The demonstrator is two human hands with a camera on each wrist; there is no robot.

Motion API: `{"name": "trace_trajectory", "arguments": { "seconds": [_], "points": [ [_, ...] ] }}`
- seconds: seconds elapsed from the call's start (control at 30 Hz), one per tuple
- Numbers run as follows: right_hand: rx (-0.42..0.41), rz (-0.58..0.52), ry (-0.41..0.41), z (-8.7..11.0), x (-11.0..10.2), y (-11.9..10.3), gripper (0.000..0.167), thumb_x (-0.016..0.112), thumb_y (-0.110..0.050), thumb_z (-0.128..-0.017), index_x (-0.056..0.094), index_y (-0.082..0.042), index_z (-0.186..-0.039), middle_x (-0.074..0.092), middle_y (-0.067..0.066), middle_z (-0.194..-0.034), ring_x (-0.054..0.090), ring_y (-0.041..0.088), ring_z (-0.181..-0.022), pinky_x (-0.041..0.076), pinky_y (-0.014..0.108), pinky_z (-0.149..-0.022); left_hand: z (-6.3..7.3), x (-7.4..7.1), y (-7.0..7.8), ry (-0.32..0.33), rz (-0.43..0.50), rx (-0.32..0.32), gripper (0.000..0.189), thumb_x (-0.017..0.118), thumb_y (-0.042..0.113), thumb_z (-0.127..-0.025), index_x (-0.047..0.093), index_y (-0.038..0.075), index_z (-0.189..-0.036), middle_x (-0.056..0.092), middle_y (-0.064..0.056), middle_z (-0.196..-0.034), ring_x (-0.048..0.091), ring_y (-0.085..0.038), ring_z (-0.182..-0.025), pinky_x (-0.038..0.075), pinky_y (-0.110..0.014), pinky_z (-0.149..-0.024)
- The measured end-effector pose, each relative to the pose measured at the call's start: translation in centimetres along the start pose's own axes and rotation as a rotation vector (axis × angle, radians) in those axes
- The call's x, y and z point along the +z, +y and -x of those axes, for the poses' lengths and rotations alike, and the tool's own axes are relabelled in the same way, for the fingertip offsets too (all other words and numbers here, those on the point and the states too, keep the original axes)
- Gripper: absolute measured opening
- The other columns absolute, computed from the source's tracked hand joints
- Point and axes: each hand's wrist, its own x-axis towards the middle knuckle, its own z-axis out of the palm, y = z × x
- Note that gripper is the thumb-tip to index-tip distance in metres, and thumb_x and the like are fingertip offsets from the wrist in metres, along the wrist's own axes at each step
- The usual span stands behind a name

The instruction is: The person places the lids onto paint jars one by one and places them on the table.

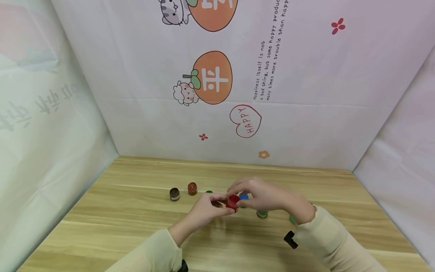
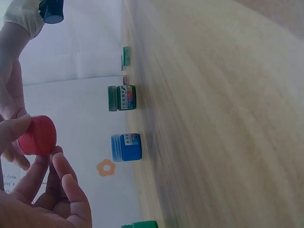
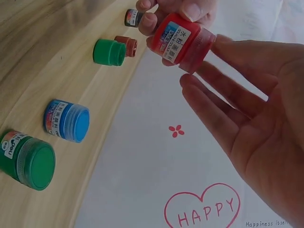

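Held up above the table is a small red paint jar [image 3: 173, 40] with a printed label and a translucent red lid [image 3: 198, 53]. My left hand [image 1: 207, 207] grips the jar's body between thumb and fingers. From the other side, my right hand [image 1: 263, 194] pinches the lid with thumb and fingertips. The lid sits on the jar's mouth; whether it is screwed tight I cannot tell. Just beyond the hands, a blue jar [image 3: 69, 121] and a green jar [image 3: 31, 159] stand on the table with lids on.
To the left on the wooden table [image 1: 136, 223] stand a dark brown jar [image 1: 175, 194] and an orange-brown jar [image 1: 192, 189]. Another green jar [image 3: 109, 52] is partly hidden behind my left hand in the head view. A further green item [image 1: 292, 219] lies near my right forearm.
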Motion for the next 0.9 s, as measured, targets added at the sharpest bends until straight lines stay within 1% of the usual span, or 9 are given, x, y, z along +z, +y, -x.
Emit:
{"name": "trace_trajectory", "arguments": {
  "seconds": [0.07, 0.2, 0.33, 0.47, 0.7, 0.83, 0.9],
  "points": [
    [-0.020, 0.013, -0.020, 0.1, -0.1, 0.1, 0.027, 0.071, -0.002, -0.096, 0.075, -0.006, -0.122, 0.069, 0.001, -0.122, 0.065, 0.012, -0.106, 0.056, 0.032, -0.088, 0.0, 0.0, -0.1, -0.008, 0.005, 0.005, 0.036, 0.082, 0.017, -0.087, 0.075, 0.003, -0.120, 0.072, -0.001, -0.105, 0.062, -0.015, -0.085, 0.052, -0.030, -0.074],
    [-0.032, 0.013, -0.041, 0.1, 0.0, 0.1, 0.029, 0.071, 0.002, -0.095, 0.075, -0.005, -0.123, 0.070, 0.001, -0.120, 0.065, 0.009, -0.102, 0.057, 0.034, -0.085, 0.0, 0.0, -0.1, -0.019, 0.010, 0.006, 0.034, 0.082, 0.017, -0.087, 0.076, 0.004, -0.118, 0.072, -0.001, -0.105, 0.062, -0.015, -0.084, 0.051, -0.030, -0.074],
    [-0.035, 0.009, -0.034, 0.1, 0.1, 0.2, 0.028, 0.072, 0.001, -0.094, 0.075, -0.004, -0.121, 0.070, 0.002, -0.117, 0.065, 0.007, -0.098, 0.057, 0.029, -0.081, 0.1, 0.1, 0.1, -0.015, 0.012, 0.006, 0.034, 0.082, 0.016, -0.087, 0.076, 0.005, -0.118, 0.073, 0.000, -0.104, 0.061, -0.015, -0.083, 0.050, -0.031, -0.074],
    [-0.028, 0.003, -0.022, 0.1, 0.2, 0.2, 0.025, 0.072, -0.002, -0.095, 0.076, -0.004, -0.120, 0.069, 0.001, -0.115, 0.065, 0.005, -0.095, 0.055, 0.024, -0.079, 0.2, 0.2, 0.2, 0.012, 0.010, 0.009, 0.035, 0.083, 0.016, -0.085, 0.076, 0.005, -0.117, 0.073, 0.000, -0.102, 0.063, -0.014, -0.081, 0.051, -0.030, -0.072],
    [-0.004, 0.034, 0.010, -0.2, 0.6, 0.0, 0.022, 0.072, -0.003, -0.095, 0.076, -0.002, -0.117, 0.070, 0.003, -0.112, 0.065, 0.006, -0.092, 0.055, 0.021, -0.076, 0.2, 0.2, 0.1, 0.061, -0.010, -0.004, 0.035, 0.086, 0.017, -0.084, 0.077, 0.005, -0.116, 0.074, 0.000, -0.099, 0.061, -0.014, -0.079, 0.051, -0.029, -0.069],
    [-0.002, 0.042, 0.037, -0.4, 0.9, -0.2, 0.017, 0.072, -0.002, -0.095, 0.077, -0.002, -0.111, 0.070, 0.003, -0.108, 0.067, 0.007, -0.091, 0.055, 0.021, -0.077, 0.2, 0.2, 0.0, 0.087, -0.014, 0.005, 0.034, 0.087, 0.018, -0.083, 0.078, 0.005, -0.112, 0.074, 0.001, -0.096, 0.061, -0.013, -0.078, 0.050, -0.028, -0.067],
    [0.012, 0.042, 0.045, -0.5, 1.0, -0.2, 0.015, 0.072, -0.002, -0.095, 0.077, -0.003, -0.110, 0.070, 0.002, -0.107, 0.067, 0.007, -0.091, 0.055, 0.020, -0.078, 0.1, 0.3, 0.0, 0.097, -0.015, 0.010, 0.033, 0.087, 0.019, -0.083, 0.078, 0.005, -0.111, 0.074, 0.001, -0.095, 0.060, -0.013, -0.077, 0.049, -0.028, -0.067]
  ]
}}
